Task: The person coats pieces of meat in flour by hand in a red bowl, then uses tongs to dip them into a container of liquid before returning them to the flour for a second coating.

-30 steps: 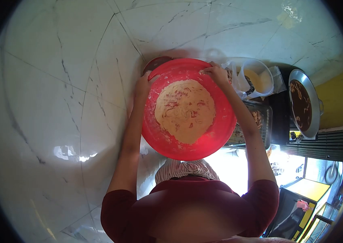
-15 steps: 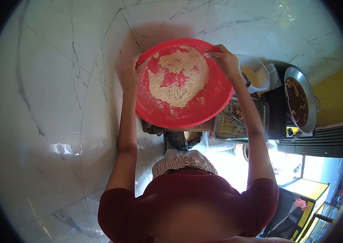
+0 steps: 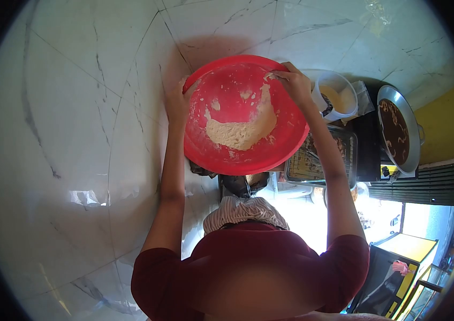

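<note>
A wide red plastic basin (image 3: pixel 232 80) is held up in front of me, its inside turned partly toward my view. Pale flour (image 3: pixel 240 134) lies heaped along the lower part, with a strip reaching up the right side and small clumps stuck higher up. My left hand (image 3: pixel 178 101) is closed on the left rim, its thumb over the edge. On the upper right rim, my right hand (image 3: pixel 293 84) grips with the thumb inside, and whitish flour clings near its fingertips. The fingers behind the basin are hidden.
Right of the basin stand a translucent tub (image 3: pixel 339 93) with pale contents and a wire rack tray (image 3: pixel 307 160) holding fried bits. Beyond is a large pan (image 3: pixel 398 128) of dark oil with pieces frying. Marble-look tiled walls (image 3: pixel 77 134) close in left and ahead.
The flour has slid down from the upper part into a heap at the lower side, baring more red surface. The basin has shifted slightly down and right; both hands keep their hold.
</note>
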Available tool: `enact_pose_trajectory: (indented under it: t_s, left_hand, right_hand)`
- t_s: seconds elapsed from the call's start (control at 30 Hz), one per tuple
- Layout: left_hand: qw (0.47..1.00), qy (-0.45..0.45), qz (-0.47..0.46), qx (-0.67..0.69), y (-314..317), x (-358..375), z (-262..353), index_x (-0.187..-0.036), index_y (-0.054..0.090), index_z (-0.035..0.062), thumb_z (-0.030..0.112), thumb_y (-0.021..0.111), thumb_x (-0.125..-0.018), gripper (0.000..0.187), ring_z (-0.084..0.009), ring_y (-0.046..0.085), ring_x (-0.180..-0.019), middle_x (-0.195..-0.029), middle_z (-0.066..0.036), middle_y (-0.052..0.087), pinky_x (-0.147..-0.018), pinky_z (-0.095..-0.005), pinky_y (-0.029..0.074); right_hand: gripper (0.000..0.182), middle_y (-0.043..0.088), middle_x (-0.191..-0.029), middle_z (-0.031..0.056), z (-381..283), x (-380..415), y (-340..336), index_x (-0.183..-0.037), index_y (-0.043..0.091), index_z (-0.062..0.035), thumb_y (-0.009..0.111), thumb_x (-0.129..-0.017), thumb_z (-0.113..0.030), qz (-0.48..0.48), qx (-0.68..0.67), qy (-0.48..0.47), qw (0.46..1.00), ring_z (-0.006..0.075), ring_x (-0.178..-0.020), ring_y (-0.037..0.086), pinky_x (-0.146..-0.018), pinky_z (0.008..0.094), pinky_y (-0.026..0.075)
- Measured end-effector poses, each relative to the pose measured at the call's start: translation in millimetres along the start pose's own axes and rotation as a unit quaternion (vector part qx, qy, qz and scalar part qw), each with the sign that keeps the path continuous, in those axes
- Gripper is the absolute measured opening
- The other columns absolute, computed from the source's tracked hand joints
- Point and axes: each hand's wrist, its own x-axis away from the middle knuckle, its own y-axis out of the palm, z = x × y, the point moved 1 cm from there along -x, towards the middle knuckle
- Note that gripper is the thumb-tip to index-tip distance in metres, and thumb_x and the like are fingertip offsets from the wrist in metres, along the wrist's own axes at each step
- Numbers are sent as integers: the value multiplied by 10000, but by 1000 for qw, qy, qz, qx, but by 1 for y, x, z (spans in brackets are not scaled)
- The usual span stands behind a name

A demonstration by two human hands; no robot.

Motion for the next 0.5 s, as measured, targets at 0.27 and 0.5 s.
enact_pose_trajectory:
  t_s: [0.27,0.5]
  left_hand:
    - [1000,2,13,-20,3,1,-1,-1060,612,55,421,579,-824,437,-338,619,-741,-823,-193,630,-667,-376,492]
    - [999,-28,-26,-34,2,-5,2,-1070,607,63,475,586,-796,495,-356,612,-764,-831,-193,628,-695,-397,484]
  right_hand:
    - [137,597,-945,-25,-1,-2,0,-887,694,-166,638,-777,-227,-4,-30,33,999,189,-800,613,-645,314,487]
    - [183,581,-873,28,5,-7,7,-918,699,-211,635,-775,-305,-90,12,93,992,229,-794,604,-656,350,469]
